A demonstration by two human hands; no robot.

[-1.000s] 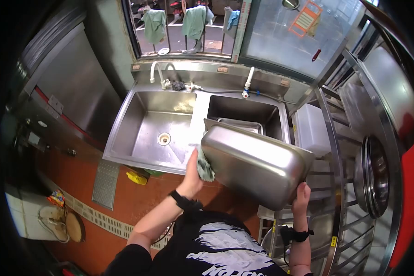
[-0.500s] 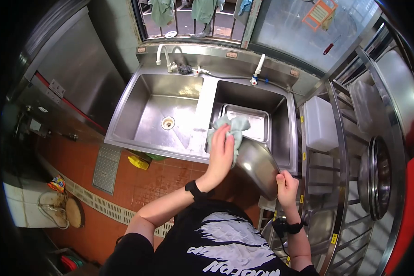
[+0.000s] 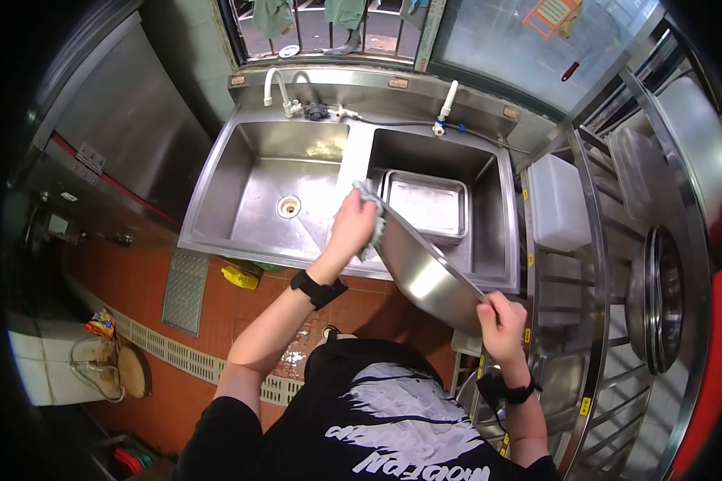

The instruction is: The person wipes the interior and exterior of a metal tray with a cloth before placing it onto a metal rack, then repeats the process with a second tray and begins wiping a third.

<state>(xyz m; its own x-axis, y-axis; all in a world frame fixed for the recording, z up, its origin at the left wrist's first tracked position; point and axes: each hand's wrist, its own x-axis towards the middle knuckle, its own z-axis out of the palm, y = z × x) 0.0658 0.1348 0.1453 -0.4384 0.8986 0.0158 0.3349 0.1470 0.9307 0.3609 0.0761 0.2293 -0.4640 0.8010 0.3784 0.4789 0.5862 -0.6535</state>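
A round stainless steel basin (image 3: 423, 276) is tilted on its side in front of me, over the front edge of the sink. My right hand (image 3: 502, 327) is closed on its rim at the lower right. At the upper left of the rim, my left hand (image 3: 351, 228) is closed around a pale green cloth (image 3: 373, 237), which is pressed against the basin. The inside of the basin faces mostly away from me. Beyond it, rectangular metal trays (image 3: 427, 205) sit stacked in the right sink bowl (image 3: 489, 240).
The left sink bowl (image 3: 253, 196) has a drain. White faucets (image 3: 274, 90) stand along the back. A metal rack (image 3: 590, 264) on the right holds white plastic containers (image 3: 557, 202) and upright bowls (image 3: 658, 301). A yellow bottle (image 3: 241, 277) lies on the wet tiled floor (image 3: 208, 305).
My left hand and the cloth have moved left, from the basin's side to its rim. The basin has turned more edge-on, uncovering more of the trays. My right hand keeps its hold.
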